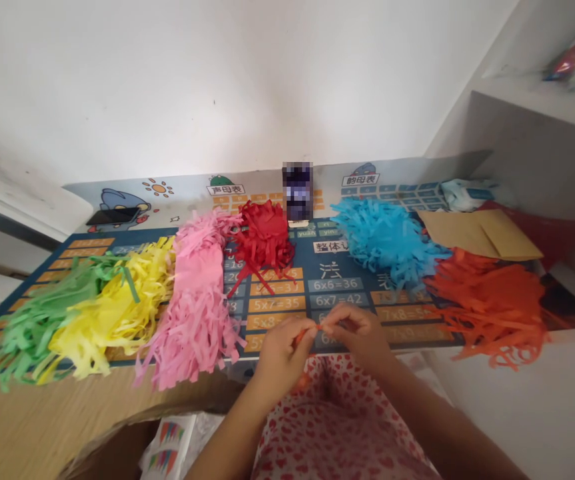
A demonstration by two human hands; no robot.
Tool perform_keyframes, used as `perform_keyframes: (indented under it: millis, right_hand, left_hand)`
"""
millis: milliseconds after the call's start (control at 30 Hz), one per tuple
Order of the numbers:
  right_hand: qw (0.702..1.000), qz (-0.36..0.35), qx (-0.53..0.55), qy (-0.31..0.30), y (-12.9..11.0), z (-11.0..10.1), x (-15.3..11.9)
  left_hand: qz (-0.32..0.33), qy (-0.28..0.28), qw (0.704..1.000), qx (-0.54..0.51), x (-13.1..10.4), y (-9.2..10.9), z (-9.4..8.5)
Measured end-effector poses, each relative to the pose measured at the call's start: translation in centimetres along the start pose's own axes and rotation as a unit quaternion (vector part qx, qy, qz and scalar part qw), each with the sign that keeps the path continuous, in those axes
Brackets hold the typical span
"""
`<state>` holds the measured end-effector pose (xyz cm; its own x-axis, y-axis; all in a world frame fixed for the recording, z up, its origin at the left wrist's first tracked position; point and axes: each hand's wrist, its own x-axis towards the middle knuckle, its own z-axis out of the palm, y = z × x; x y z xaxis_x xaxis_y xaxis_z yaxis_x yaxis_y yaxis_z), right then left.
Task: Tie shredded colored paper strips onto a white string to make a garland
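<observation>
My left hand (286, 353) and my right hand (356, 333) meet above the front edge of the desk mat. Both pinch a small orange-red strip (319, 327) between their fingertips. More orange material (303, 381) hangs under my left hand. Beyond my hands lies a bunch of red fringed paper (266, 237). Pink fringed paper (198, 267) is to the left of it, and blue fringed paper (392, 240) lies to the right. Orange fringed paper (492, 303) rests at the far right.
Yellow (117, 307) and green fringed paper (52, 320) lie at the left of the desk mat (337, 300). A phone (298, 193) leans upright at the back. Brown paper (482, 233) partly covers the orange bunch. An open box (117, 443) stands below the desk's front.
</observation>
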<state>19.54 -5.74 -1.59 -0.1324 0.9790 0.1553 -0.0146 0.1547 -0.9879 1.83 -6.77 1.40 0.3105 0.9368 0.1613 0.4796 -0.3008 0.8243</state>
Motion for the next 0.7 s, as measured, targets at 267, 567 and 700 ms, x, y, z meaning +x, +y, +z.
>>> perform_keyframes:
  millis: [267,567,700]
  right_hand:
    - [0.996,-0.023,-0.082,0.005,-0.39,-0.18,-0.12]
    - [0.998,0.042,-0.045,-0.02,0.13,-0.57,-0.11]
    - [0.996,0.01,-0.087,-0.015,-0.26,-0.77,0.17]
  left_hand:
    - [-0.03,0.038,0.999,-0.008,-0.29,-0.22,0.85]
    - [-0.054,0.051,0.997,-0.012,-0.2,-0.66,0.55]
    - [-0.021,0.026,0.999,-0.017,-0.08,-0.71,-0.05]
